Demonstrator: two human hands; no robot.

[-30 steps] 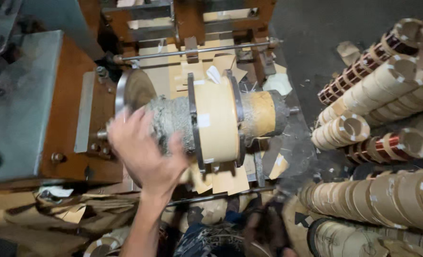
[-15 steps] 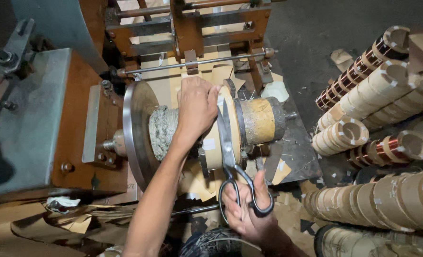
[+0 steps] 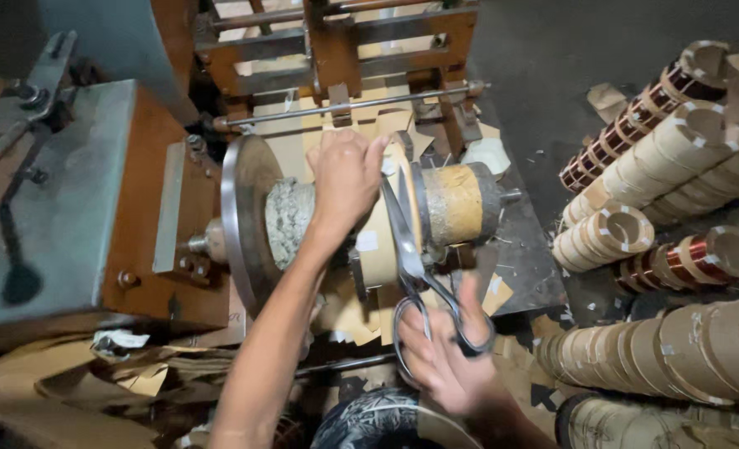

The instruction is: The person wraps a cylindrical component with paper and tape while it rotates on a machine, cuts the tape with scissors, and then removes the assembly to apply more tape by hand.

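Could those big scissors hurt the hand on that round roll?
Possibly. The scissors, gripped by the right hand, point their blades up beside the left hand pressing on the paper-wrapped coil, so a slip might nick a finger. The right hand looks blurred, so the blades may wander.

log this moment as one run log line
left hand: pressing on paper-wrapped coil on winding machine | right hand: holding scissors, blades up at coil | finished coils: stacked right
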